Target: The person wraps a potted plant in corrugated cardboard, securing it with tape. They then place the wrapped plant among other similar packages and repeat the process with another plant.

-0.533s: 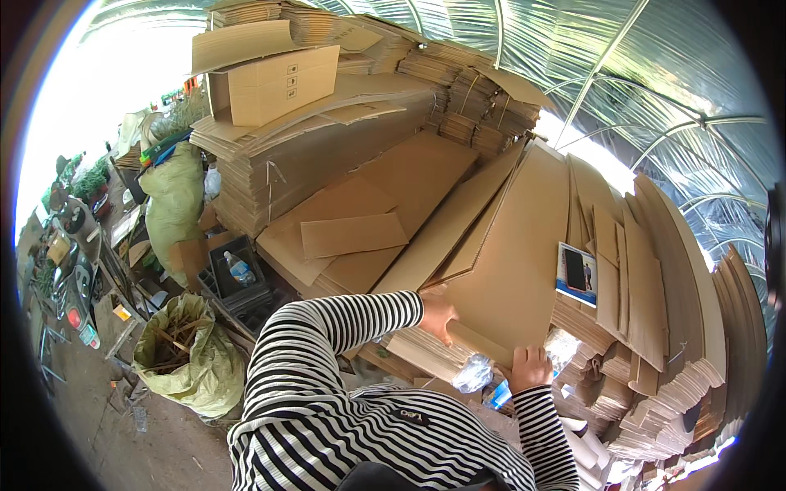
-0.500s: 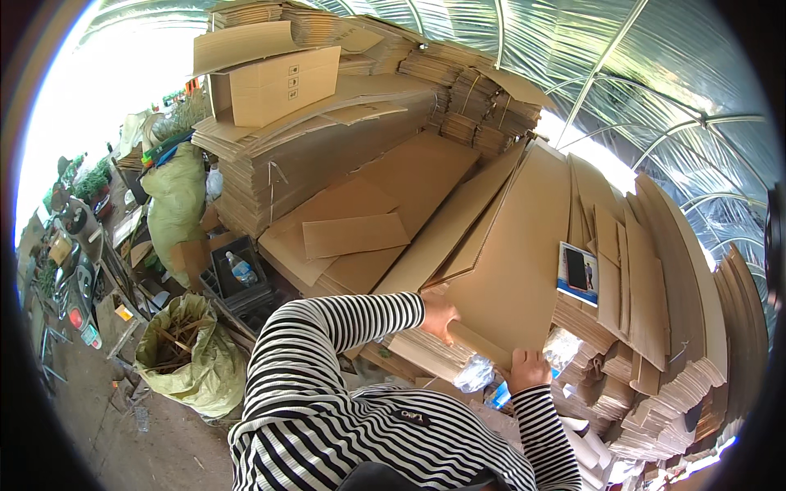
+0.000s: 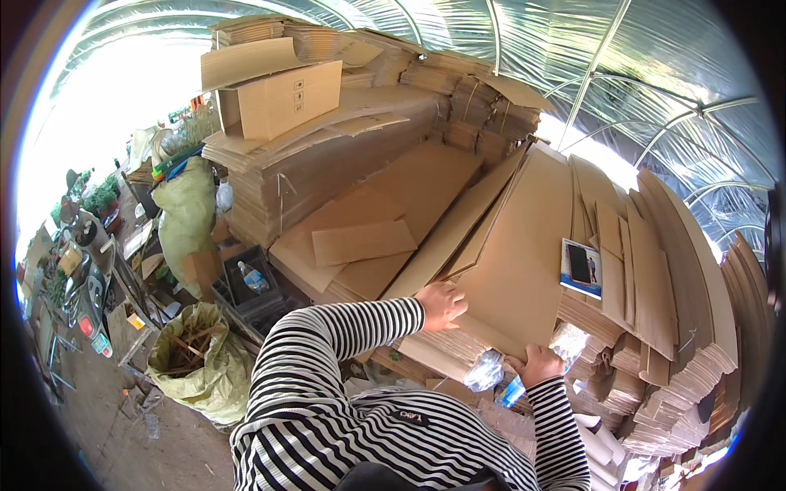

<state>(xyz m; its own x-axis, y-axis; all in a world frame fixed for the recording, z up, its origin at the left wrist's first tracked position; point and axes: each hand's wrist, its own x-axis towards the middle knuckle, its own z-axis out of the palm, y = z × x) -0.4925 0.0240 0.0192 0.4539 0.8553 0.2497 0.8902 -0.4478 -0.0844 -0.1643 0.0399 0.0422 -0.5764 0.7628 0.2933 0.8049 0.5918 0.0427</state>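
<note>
A large brown cardboard sheet [image 3: 524, 262] lies sloping on a stack in front of me. At its near left edge is my left hand [image 3: 443, 306], fingers bent and closed on the cardboard; the fingertips are partly hidden. My right hand [image 3: 539, 365] grips the near right corner, with the thumb toward the left and the fingers curled at the edge. Between the two hands the near strip of the sheet shows. Crumpled clear plastic [image 3: 484, 371] and a blue-and-white packet [image 3: 512, 392] sit below this edge.
To the right, a phone [image 3: 580, 265] rests on a booklet [image 3: 591, 282] beside leaning cardboard stacks [image 3: 655, 278]. A cardboard box [image 3: 299, 98] tops a tall stack at the far left. Nearer left are a black crate [image 3: 237, 307] with a bottle [image 3: 253, 277] and a sack of scraps [image 3: 201, 360].
The raised strip along the sheet's near edge now lies flatter. My left hand has shifted slightly away from me, and its fingers are more bent. My right hand stays at the corner.
</note>
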